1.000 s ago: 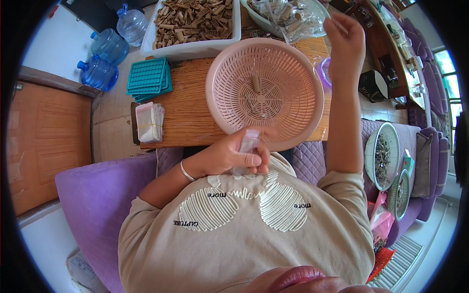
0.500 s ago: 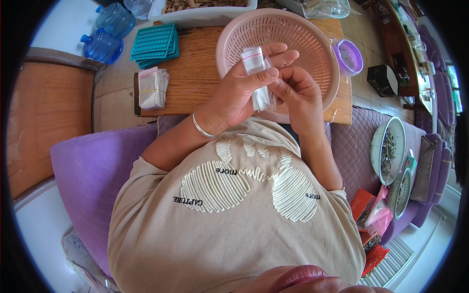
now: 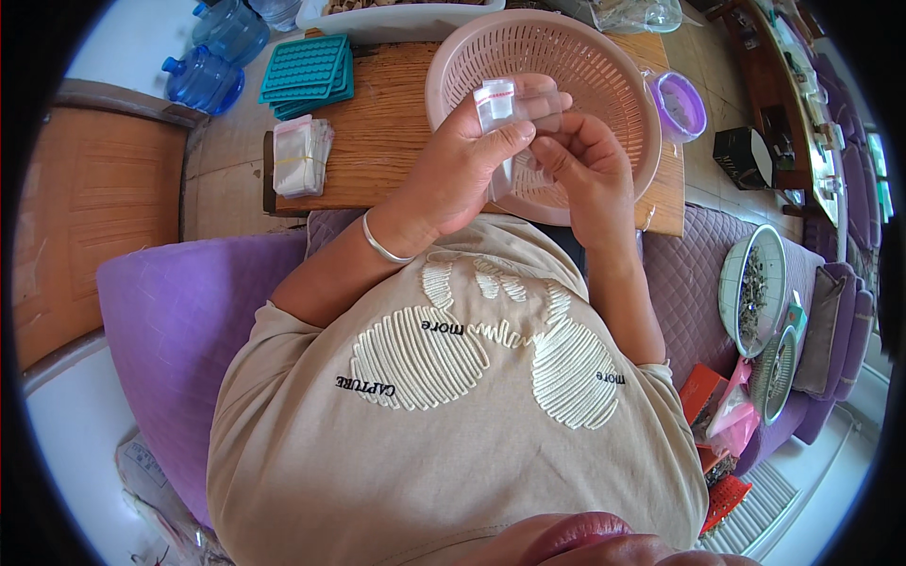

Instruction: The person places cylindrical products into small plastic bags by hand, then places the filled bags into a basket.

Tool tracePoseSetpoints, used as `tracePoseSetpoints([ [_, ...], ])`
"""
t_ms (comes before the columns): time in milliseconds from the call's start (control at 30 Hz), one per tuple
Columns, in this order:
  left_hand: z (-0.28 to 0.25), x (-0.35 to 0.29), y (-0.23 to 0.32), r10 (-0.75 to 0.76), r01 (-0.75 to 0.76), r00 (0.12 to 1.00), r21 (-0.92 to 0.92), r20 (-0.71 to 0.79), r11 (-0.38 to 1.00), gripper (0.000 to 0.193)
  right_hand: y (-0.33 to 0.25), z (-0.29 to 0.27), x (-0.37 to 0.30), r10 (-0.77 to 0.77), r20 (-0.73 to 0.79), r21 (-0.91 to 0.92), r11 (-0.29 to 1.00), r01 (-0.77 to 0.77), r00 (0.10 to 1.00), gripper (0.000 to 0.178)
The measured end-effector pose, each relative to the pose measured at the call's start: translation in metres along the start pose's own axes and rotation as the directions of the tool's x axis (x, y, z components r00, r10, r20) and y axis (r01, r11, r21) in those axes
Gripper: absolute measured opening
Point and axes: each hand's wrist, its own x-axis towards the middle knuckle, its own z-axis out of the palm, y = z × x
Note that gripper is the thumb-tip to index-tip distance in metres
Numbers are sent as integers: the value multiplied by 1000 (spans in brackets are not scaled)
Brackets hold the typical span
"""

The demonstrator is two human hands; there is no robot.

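My left hand [image 3: 467,156] is closed round a small folded stack of clear plastic bags [image 3: 495,102] with a red-marked strip along the top edge, its thumb pressing across the front. Beside it, my right hand [image 3: 595,179] has its thumb and fingers pinched near the left thumb, at the lower edge of a clear film bag [image 3: 545,108] spread to the right of the stack. Both hands are above the near part of a pink perforated plastic basket [image 3: 439,80].
Left on the wooden table [image 3: 387,123] are a banded bundle of clear bags [image 3: 300,170] and stacked teal trays [image 3: 304,71]. A white bin [image 3: 401,21] stands at the back, a purple-rimmed tub [image 3: 681,106] beyond the basket's right. Colanders [image 3: 727,283] sit on the sofa.
The clear bag has spread out to the right from the stack, across the left fingers. My right hand has shifted slightly right and down.
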Motion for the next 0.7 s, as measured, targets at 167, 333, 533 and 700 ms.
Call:
tracePoseSetpoints([
  [167,-5,-3,3,159,-137,983,213,-89,967,41,-3,-9,3,-69,-160,-8,998,69,985,30],
  [333,-14,-13,10,252,-151,964,597,-90,788,28,-8,-9,4,-103,-199,-72,993,90,975,35],
  [533,-20,-6,6,447,-344,895,662,16,666,21,-8,-6,3,-122,-201,-101,990,103,972,37],
  [700,-18,1,12,249,-141,963,596,-103,790,23,-11,-7,1,-14,-147,-110,994,-3,989,38],
])
